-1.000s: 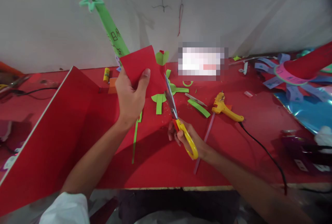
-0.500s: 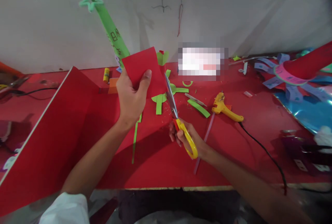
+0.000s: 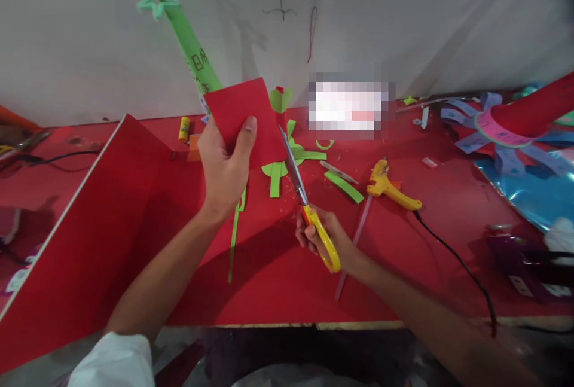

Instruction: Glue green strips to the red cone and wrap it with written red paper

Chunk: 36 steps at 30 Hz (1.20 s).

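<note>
The desk (image 3: 269, 294) spreads beneath the red paper (image 3: 240, 100), which the left hand (image 3: 225, 165) grips. Just right of the paper, the right hand (image 3: 332, 226) grasps the scissors (image 3: 301, 187), their long axis slanting, pointing away and leftward at the paper's edge. Well right of the paper lies a glue gun (image 3: 386, 186).

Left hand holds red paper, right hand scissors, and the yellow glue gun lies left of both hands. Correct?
The last part's wrong: the head view shows the left hand holding red paper, the right hand scissors, and the yellow glue gun lying right of both hands.
</note>
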{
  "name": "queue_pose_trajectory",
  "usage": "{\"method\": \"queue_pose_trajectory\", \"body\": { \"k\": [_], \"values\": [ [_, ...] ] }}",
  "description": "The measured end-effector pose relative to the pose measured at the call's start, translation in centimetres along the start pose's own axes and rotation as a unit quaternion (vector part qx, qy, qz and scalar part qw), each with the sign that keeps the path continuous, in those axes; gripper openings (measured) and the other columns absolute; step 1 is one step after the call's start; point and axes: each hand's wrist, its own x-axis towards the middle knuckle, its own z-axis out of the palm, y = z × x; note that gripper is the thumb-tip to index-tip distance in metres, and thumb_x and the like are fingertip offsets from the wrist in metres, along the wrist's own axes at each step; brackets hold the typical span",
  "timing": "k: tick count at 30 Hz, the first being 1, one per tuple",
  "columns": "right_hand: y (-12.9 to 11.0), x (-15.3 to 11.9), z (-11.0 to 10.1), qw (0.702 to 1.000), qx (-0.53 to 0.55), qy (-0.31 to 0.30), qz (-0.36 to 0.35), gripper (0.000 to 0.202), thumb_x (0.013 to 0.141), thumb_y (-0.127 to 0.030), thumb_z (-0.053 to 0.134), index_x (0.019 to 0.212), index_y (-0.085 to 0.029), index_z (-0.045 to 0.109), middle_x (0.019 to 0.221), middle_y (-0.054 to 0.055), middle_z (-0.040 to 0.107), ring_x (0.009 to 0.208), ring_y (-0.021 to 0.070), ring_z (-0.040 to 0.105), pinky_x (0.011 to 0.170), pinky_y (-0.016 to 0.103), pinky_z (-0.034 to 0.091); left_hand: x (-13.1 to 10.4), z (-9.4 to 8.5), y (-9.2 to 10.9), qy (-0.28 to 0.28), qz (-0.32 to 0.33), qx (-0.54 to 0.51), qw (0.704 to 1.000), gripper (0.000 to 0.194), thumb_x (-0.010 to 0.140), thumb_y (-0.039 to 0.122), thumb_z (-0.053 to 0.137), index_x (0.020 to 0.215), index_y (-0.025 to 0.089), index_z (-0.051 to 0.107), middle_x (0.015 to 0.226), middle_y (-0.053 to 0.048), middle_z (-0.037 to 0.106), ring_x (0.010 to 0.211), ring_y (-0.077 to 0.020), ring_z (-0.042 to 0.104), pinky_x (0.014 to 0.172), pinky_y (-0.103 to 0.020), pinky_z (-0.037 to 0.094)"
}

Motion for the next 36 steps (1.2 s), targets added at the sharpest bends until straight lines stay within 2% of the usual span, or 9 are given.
{"method": "queue_pose_trajectory", "body": {
  "k": [9,15,17,21,28,32,36],
  "values": [
    [-0.3,0.1,0.2,0.999,0.029,0.021,0.04,0.06,0.07,-0.075,0.076,0.076,-0.022,0.049,0.054,-0.006,0.054,0.039,0.0057,0.041,0.036,0.02,0.029,-0.1,-0.1,-0.3,-0.011,-0.005,0.013,1.0,0.035,0.095,0.06,0.064,0.098,0.025,0.063,0.096,-0.001,0.072,0.091,-0.0207,0.07,0.081,-0.041,0.06],
    [-0.4,0.1,0.4,0.995,0.05,0.04,0.078,0.048,0.069,-0.057,0.082,0.075,-0.022,0.05,0.05,-0.007,0.056,0.035,0.0063,0.042,0.034,0.019,0.028,-0.2,0.0,-0.7,-0.009,0.014,0.034,0.999,0.037,0.096,0.064,0.059,0.1,0.027,0.063,0.097,-0.003,0.071,0.093,-0.0226,0.069,0.082,-0.04,0.06],
    [-0.2,0.1,0.4,0.994,0.058,0.037,0.086,0.047,0.068,-0.056,0.082,0.076,-0.021,0.051,0.049,-0.007,0.056,0.034,0.0065,0.041,0.033,0.019,0.029,-0.2,0.1,-0.6,-0.007,0.014,0.036,0.999,0.037,0.095,0.064,0.059,0.099,0.027,0.064,0.095,-0.003,0.07,0.09,-0.0222,0.069,0.081,-0.04,0.06],
    [0.4,0.0,0.3,0.995,0.051,0.026,0.083,0.054,0.069,-0.064,0.082,0.078,-0.021,0.051,0.05,-0.006,0.058,0.034,0.0062,0.042,0.034,0.019,0.032,-0.2,0.2,-0.5,-0.001,0.013,0.023,1.0,0.035,0.094,0.061,0.062,0.095,0.026,0.064,0.091,-0.002,0.069,0.085,-0.021,0.067,0.08,-0.04,0.06],
    [1.5,-0.1,0.1,1.0,0.007,0.0,-0.016,0.065,0.08,-0.087,0.058,0.083,-0.023,0.046,0.058,-0.007,0.052,0.039,0.0067,0.041,0.036,0.02,0.035,-0.4,0.2,-0.7,-0.014,0.007,0.026,1.0,0.032,0.095,0.059,0.063,0.098,0.027,0.065,0.093,-0.002,0.07,0.087,-0.0214,0.068,0.081,-0.041,0.06],
    [1.5,-0.1,-0.1,0.999,-0.024,-0.022,-0.033,0.066,0.083,-0.089,0.05,0.09,-0.023,0.048,0.063,-0.006,0.051,0.043,0.0076,0.039,0.039,0.022,0.034,-0.7,0.4,-0.1,-0.038,-0.006,0.023,0.999,0.031,0.095,0.058,0.064,0.097,0.027,0.065,0.092,-0.002,0.07,0.085,-0.0206,0.068,0.077,-0.039,0.061],
    [1.9,0.0,-0.2,0.998,-0.036,-0.03,-0.047,0.066,0.085,-0.088,0.049,0.095,-0.023,0.05,0.069,-0.005,0.049,0.05,0.009,0.039,0.044,0.024,0.034,-0.7,0.4,0.2,-0.038,-0.017,0.014,0.999,0.029,0.095,0.054,0.066,0.096,0.026,0.066,0.092,-0.002,0.07,0.084,-0.0202,0.068,0.077,-0.039,0.061]
  ]
}}
